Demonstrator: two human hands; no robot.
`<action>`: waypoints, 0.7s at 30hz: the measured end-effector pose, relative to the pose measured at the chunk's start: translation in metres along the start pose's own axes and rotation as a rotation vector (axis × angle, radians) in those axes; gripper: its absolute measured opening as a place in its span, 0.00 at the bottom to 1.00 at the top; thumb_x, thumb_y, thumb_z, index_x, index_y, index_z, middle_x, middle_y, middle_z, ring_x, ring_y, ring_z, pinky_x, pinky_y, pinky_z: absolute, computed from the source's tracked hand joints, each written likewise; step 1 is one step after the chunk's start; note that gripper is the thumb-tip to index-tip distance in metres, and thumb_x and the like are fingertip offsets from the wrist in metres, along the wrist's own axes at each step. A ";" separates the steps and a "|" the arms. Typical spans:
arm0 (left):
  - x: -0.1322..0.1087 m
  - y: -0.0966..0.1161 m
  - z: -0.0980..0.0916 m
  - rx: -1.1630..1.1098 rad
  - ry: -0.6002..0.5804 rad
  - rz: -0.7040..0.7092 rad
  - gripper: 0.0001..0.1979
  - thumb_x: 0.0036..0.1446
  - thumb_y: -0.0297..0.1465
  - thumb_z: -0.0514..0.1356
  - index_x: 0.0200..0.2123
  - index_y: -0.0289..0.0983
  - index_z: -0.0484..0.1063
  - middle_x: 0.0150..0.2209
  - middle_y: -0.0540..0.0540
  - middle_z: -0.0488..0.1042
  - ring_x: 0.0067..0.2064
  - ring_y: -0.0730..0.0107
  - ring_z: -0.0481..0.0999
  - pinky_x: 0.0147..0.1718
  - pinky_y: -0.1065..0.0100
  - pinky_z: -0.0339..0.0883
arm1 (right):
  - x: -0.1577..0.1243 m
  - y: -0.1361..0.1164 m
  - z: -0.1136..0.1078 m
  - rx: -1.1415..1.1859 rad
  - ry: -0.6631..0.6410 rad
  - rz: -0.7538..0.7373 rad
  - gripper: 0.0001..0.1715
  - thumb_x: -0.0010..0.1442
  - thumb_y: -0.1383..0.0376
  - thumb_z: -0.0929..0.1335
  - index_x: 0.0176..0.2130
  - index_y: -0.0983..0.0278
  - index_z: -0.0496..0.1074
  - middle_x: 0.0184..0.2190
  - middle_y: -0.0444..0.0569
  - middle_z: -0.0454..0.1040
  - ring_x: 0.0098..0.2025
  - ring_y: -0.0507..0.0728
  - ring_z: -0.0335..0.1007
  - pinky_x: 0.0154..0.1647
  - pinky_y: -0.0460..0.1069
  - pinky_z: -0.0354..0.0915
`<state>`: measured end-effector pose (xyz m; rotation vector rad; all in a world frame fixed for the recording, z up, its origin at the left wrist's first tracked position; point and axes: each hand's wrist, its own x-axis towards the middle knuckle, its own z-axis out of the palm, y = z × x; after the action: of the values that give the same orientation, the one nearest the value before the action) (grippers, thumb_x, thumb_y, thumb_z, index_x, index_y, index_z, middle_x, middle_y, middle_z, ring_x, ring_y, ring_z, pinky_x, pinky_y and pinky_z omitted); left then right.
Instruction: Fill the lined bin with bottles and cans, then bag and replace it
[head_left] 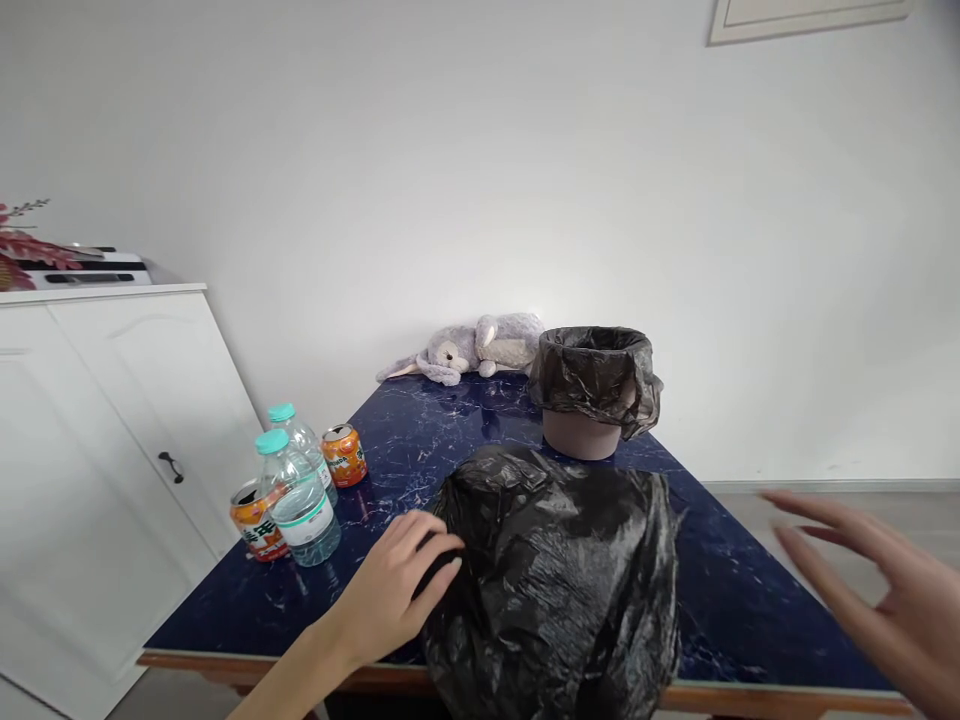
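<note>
A bulging black plastic bag (559,580) sits at the near edge of a dark blue marbled table (420,440). My left hand (401,590) rests on the bag's left side, its fingers curled against the plastic. My right hand (877,590) hovers in the air to the right of the bag, fingers stretched out and apart, holding nothing. Farther back stands a small round bin (592,390) lined with a black bag.
Two clear water bottles (300,495) with teal caps and two orange drink cans (343,455) stand at the table's left edge. A grey plush toy (472,350) lies against the back wall. A white cabinet (97,450) stands to the left.
</note>
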<state>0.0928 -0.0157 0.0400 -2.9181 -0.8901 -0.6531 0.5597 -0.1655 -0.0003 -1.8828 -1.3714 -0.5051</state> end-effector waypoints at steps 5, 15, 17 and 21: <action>0.044 -0.013 0.009 -0.052 0.008 -0.002 0.19 0.78 0.37 0.50 0.67 0.43 0.67 0.69 0.40 0.70 0.71 0.55 0.67 0.70 0.50 0.63 | -0.014 -0.104 0.010 0.332 -0.286 -0.352 0.26 0.76 0.51 0.63 0.69 0.46 0.70 0.68 0.43 0.73 0.65 0.63 0.74 0.57 0.52 0.78; 0.032 -0.078 0.034 0.153 -0.334 -0.150 0.41 0.69 0.59 0.54 0.72 0.38 0.65 0.74 0.32 0.62 0.76 0.37 0.58 0.72 0.38 0.51 | -0.030 -0.128 0.065 0.148 -0.878 -0.379 0.33 0.79 0.49 0.58 0.77 0.48 0.51 0.78 0.44 0.46 0.78 0.70 0.39 0.74 0.74 0.49; 0.027 -0.075 0.027 0.190 -0.292 -0.232 0.40 0.68 0.61 0.53 0.68 0.37 0.72 0.69 0.32 0.71 0.71 0.35 0.67 0.69 0.39 0.56 | -0.029 -0.118 0.066 0.106 -0.847 -0.382 0.31 0.78 0.51 0.59 0.76 0.50 0.58 0.76 0.46 0.53 0.78 0.71 0.44 0.74 0.76 0.48; 0.034 -0.051 0.013 0.222 -0.102 -0.240 0.30 0.71 0.55 0.54 0.57 0.39 0.80 0.57 0.37 0.81 0.59 0.43 0.78 0.59 0.46 0.68 | -0.027 -0.125 0.055 0.024 -0.739 -0.375 0.38 0.77 0.42 0.57 0.72 0.58 0.66 0.73 0.50 0.61 0.76 0.74 0.52 0.73 0.76 0.53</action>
<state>0.0958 0.0472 0.0366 -2.6916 -1.2499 -0.3862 0.4281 -0.1219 -0.0131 -1.8729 -2.2160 0.0648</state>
